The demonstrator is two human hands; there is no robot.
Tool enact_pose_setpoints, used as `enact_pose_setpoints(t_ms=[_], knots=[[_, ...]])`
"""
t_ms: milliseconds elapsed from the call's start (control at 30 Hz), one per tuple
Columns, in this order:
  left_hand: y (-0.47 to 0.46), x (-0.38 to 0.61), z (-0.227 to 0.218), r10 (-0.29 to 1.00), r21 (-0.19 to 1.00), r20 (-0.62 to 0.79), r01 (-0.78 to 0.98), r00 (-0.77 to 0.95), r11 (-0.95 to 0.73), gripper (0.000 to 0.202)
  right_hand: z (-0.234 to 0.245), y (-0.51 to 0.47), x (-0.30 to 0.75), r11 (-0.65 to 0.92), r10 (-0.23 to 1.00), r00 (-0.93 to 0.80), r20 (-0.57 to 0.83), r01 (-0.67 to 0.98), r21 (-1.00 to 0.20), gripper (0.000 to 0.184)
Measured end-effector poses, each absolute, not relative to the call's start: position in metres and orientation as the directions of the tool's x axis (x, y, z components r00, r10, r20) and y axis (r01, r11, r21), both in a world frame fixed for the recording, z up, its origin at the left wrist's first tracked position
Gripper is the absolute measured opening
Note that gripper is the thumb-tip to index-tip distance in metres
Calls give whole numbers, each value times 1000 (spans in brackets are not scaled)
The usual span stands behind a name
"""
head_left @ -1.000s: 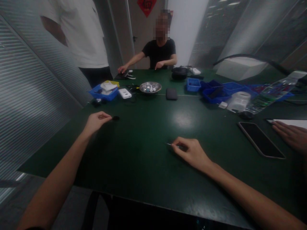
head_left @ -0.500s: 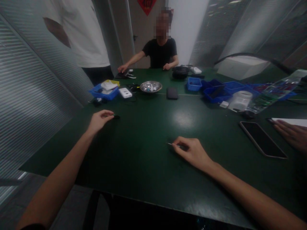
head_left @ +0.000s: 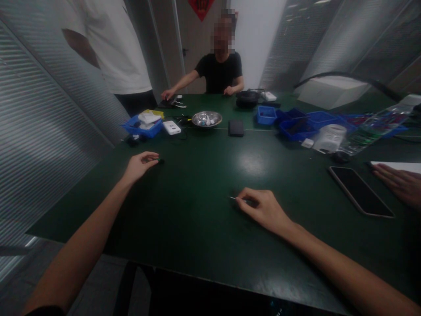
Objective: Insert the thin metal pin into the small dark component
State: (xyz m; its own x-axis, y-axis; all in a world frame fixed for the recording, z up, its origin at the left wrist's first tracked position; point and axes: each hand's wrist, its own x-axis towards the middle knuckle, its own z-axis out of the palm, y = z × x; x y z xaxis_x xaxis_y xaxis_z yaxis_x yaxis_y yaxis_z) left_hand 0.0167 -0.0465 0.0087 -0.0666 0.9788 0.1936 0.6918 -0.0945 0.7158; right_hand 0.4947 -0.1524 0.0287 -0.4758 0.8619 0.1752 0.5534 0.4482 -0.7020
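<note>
My left hand (head_left: 140, 164) rests on the dark green table (head_left: 204, 219) at the left, its fingertips pinched on a small black piece (head_left: 160, 161). Lower and to the right, my right hand (head_left: 263, 210) lies curled on the table and pinches a thin light pin-like tool (head_left: 233, 198) whose tip points left. About a forearm's length of bare table separates the two hands.
A black phone (head_left: 360, 192) lies at the right beside another person's hand (head_left: 399, 182). Farther back stand a metal bowl (head_left: 207, 119), a dark case (head_left: 236, 128), a white device (head_left: 171, 127) and several blue trays (head_left: 297, 125). One person sits across; another stands at the left.
My left hand has slid a little to the right and closed onto the small black piece. My right hand has stayed put. The seated person's hand has pulled back.
</note>
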Motion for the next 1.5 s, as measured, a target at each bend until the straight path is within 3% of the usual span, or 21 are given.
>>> enact_pose_setpoints(t_ms=[167, 500, 600, 700, 833, 967, 1167, 1500], knots=[[-44, 12, 4, 983, 706, 161, 707, -90, -51, 51, 25, -151, 496, 451, 862, -475, 178, 555, -699, 22], [-46, 20, 6, 985, 765, 112, 644, -129, -3, 39, 26, -151, 496, 456, 857, -481, 182, 546, -703, 22], [-54, 40, 11, 993, 735, 114, 675, -38, -59, 38, 26, -151, 496, 455, 858, -480, 182, 545, -704, 22], [-68, 78, 18, 981, 687, 97, 701, 170, -190, 33, 24, -150, 496, 455, 859, -481, 179, 554, -697, 21], [-93, 150, 25, 873, 695, 102, 593, 477, -406, 26, 21, -150, 498, 471, 852, -492, 179, 574, -669, 20], [-114, 211, 23, 738, 697, 151, 458, 658, -552, 20, 21, -150, 498, 491, 837, -518, 176, 570, -659, 19], [-123, 237, 13, 693, 703, 230, 376, 683, -604, 20, 25, -148, 499, 492, 836, -521, 173, 570, -658, 17], [-121, 234, 11, 682, 716, 240, 349, 690, -604, 19, 26, -149, 492, 496, 832, -524, 182, 556, -666, 15]])
